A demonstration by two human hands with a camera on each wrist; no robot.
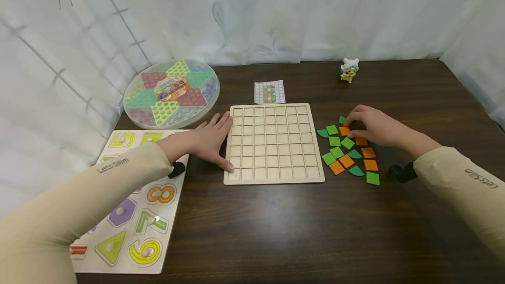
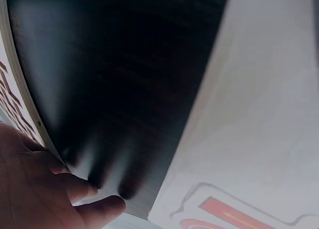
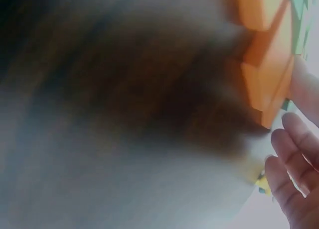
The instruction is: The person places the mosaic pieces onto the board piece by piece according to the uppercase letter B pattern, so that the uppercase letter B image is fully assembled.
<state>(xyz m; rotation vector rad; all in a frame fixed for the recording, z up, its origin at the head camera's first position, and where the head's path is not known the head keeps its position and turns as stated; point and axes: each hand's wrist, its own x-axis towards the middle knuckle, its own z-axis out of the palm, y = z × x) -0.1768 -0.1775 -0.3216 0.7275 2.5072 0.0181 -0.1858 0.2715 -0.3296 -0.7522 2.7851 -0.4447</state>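
Observation:
A square wooden grid board (image 1: 270, 143) lies in the middle of the table. My left hand (image 1: 211, 139) rests at its left edge, fingers spread and thumb on the lower left corner; the left wrist view shows the palm side of this hand (image 2: 40, 189) beside the rim. On the right, my right hand (image 1: 372, 126) is over a loose group of tiles, thumb and fingertips apart around an orange square tile (image 1: 344, 131). In the right wrist view, the thumb (image 3: 305, 92) is against the orange tiles (image 3: 269, 64). Green square tiles (image 1: 334, 141) and dark green curved tiles (image 1: 357, 171) lie nearby.
A small pattern card (image 1: 269, 92) lies behind the board. At the back left is a round Chinese checkers box (image 1: 171, 93); nearer, a number-and-shape puzzle board (image 1: 151, 249) lies under the left forearm. A small figurine (image 1: 349, 70) stands at the back right, before a curtain (image 1: 256, 16).

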